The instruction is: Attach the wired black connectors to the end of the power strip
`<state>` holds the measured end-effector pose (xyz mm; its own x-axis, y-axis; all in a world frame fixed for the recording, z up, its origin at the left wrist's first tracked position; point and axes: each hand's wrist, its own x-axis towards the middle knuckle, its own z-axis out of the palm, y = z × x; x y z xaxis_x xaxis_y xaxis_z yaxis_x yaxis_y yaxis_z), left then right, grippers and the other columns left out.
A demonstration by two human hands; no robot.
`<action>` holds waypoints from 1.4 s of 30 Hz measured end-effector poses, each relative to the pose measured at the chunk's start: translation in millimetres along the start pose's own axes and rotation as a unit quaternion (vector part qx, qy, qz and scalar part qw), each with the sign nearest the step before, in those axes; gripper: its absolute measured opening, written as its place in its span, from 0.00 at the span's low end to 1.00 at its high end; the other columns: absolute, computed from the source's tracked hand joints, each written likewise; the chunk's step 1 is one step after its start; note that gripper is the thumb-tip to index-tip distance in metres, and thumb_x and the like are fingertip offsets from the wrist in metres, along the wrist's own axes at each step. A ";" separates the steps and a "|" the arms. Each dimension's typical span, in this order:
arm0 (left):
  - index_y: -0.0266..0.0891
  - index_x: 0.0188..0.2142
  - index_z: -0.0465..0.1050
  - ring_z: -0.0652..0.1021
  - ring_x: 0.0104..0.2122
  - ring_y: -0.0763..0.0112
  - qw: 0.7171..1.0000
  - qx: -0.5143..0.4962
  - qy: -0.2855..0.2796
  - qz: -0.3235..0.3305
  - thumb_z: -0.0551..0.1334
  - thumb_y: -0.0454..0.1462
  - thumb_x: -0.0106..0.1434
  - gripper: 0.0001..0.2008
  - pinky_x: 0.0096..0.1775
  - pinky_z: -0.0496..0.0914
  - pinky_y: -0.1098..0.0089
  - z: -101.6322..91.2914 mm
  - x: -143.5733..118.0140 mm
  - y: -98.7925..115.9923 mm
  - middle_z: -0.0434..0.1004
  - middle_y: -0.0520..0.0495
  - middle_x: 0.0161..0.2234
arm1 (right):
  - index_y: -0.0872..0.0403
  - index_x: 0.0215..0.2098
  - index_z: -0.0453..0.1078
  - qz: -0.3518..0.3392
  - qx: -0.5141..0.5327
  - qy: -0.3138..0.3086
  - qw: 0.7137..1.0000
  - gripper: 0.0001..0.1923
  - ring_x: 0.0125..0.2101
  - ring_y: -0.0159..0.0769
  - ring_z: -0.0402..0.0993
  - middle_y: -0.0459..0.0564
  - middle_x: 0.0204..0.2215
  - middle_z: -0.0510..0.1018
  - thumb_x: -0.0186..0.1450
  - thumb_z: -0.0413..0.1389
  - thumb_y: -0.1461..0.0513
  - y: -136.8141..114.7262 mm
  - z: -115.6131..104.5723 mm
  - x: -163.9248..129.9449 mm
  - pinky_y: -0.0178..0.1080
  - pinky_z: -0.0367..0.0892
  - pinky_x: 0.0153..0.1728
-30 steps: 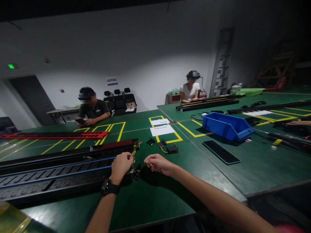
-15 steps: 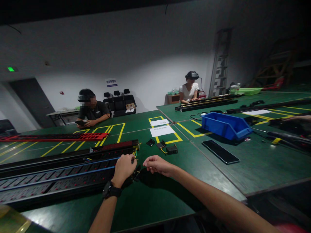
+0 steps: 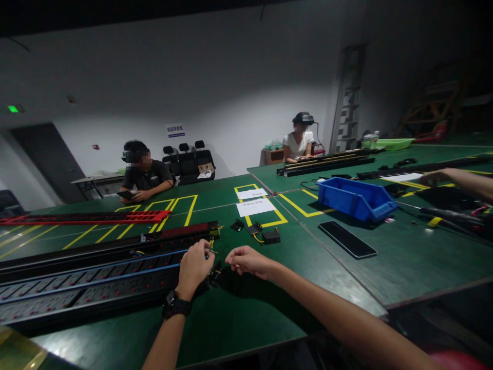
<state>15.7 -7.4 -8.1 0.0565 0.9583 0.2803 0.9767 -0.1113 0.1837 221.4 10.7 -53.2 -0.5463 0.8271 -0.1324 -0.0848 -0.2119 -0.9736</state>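
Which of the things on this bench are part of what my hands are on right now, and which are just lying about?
In hand:
- left hand at the yellow-green wires
- right hand pinched shut beside it
- long black power strip, whose end the wires leave

Lying about:
- small black brackets
- phone
- blue bin
- white papers
- red strip

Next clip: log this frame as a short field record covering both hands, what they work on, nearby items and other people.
left hand: left hand, watch on the wrist, fingers closed at the wires on the end of the long black power strip
right hand: right hand, fingers pinched shut just right of the strip's end; what it pinches is too small to tell
surface: green table with yellow tape lines
nearby: small black parts, two paper sheets, phone, blue bin, red strip
others: two seated people at the far side; another person's arm at right
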 end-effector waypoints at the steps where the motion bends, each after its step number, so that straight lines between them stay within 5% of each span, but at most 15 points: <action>1: 0.42 0.46 0.74 0.81 0.42 0.61 1.000 -0.002 -0.002 -0.008 0.57 0.35 0.68 0.10 0.39 0.67 0.68 -0.2 0.1 -0.6 0.83 0.44 0.41 | 0.58 0.36 0.77 0.000 -0.001 0.001 1.000 0.06 0.20 0.23 0.66 0.44 0.24 0.77 0.60 0.63 0.64 0.3 0.0 0.3 0.28 0.59 0.22; 21: 0.44 0.39 0.81 0.81 0.44 0.62 0.999 -0.042 -0.010 0.010 0.56 0.33 0.67 0.13 0.42 0.68 0.69 1.1 -0.7 -4.3 0.86 0.48 0.42 | 0.57 0.36 0.77 -0.015 -0.013 -0.008 1.000 0.09 0.21 0.24 0.67 0.44 0.24 0.76 0.58 0.65 0.61 5.7 -2.2 1.7 0.29 0.59 0.23; 42: 0.47 0.44 0.78 0.82 0.44 0.64 0.999 -0.038 -0.022 -0.014 0.52 0.34 0.71 0.15 0.41 0.67 0.70 3.8 -0.1 -6.0 0.86 0.49 0.43 | 0.58 0.36 0.76 -0.010 -0.017 -0.002 1.000 0.06 0.19 0.23 0.66 0.43 0.24 0.76 0.60 0.60 0.65 4.9 -1.1 2.8 0.29 0.59 0.22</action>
<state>10.6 -5.9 -12.8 0.0407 0.9714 0.2338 0.9594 -0.1034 0.2625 220.3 12.6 -58.5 -0.5487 0.8286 -0.1111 -0.0680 -0.1766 -0.9819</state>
